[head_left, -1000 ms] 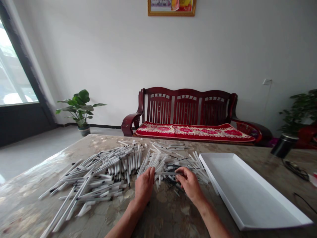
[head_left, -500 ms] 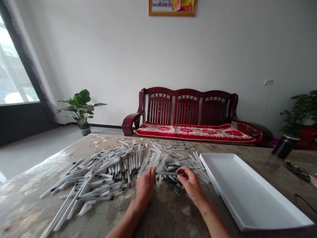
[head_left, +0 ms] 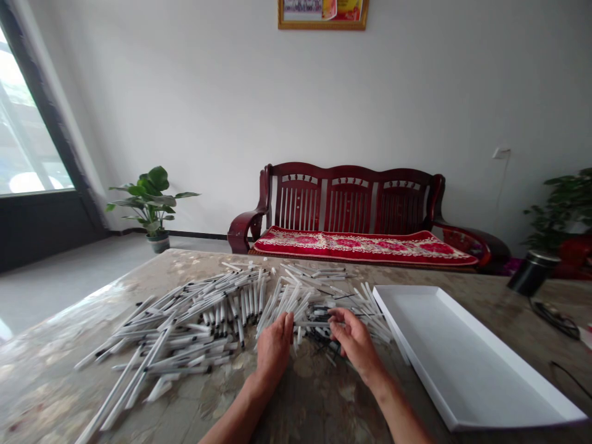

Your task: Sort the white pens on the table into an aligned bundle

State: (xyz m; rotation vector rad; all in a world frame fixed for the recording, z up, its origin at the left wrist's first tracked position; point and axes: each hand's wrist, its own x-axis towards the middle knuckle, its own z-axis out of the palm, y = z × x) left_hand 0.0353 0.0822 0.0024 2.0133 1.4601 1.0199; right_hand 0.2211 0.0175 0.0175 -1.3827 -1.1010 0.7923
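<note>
My left hand [head_left: 274, 345] is closed, its thumb and fingers pinching one end of a slim whitish pen [head_left: 311, 324]. The pen lies level between my two hands, above the pile. At its other end is my right hand [head_left: 350, 333], fingers curled with thumb and forefinger around the tip. Beneath and behind the pen lie dark pen parts, which look like black caps [head_left: 319, 342], partly covered by my right hand. White pen barrels [head_left: 289, 299] fan out just beyond my left hand. To the left spreads a large heap of white pens with black ends [head_left: 185, 333].
A shallow white tray [head_left: 481, 364] sits to the right on the patterned tabletop [head_left: 222, 407]. Behind it stand a black cylinder [head_left: 531, 271] and dark cables [head_left: 555, 320]. A red wooden bench [head_left: 351, 203] is beyond the table, with a potted plant [head_left: 157, 203] at left.
My left hand has shifted very slightly to the right with the pen. The right thumb and forefinger sit a little differently at the pen's end. The piles and tray are unchanged.
</note>
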